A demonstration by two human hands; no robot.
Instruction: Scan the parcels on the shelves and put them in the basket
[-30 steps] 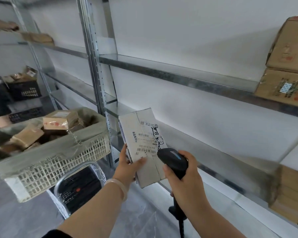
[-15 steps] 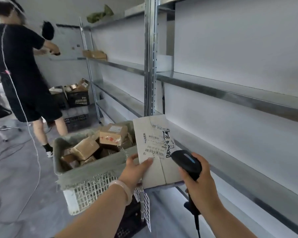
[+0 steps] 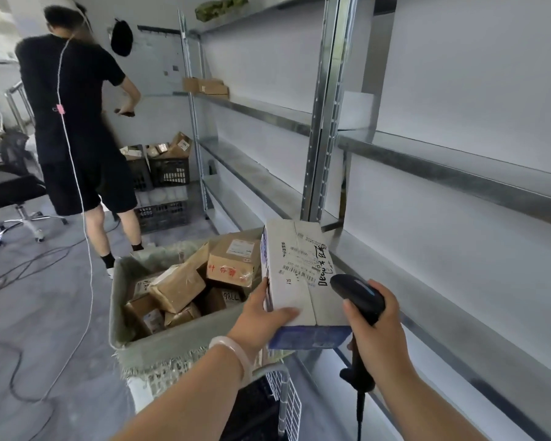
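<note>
Above the near right corner of the basket (image 3: 178,342), the left hand (image 3: 261,316) clasps a white parcel (image 3: 299,272), fingers hidden beneath. The right hand (image 3: 379,326) grips the scanner (image 3: 360,294), its cable cut off. Grey floor (image 3: 45,313); metal shelves (image 3: 427,160) on the right.

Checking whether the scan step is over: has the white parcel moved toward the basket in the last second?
Yes. The white parcel has moved left, from clear of the basket to overlapping its right rim, beside the shelf upright.
</note>
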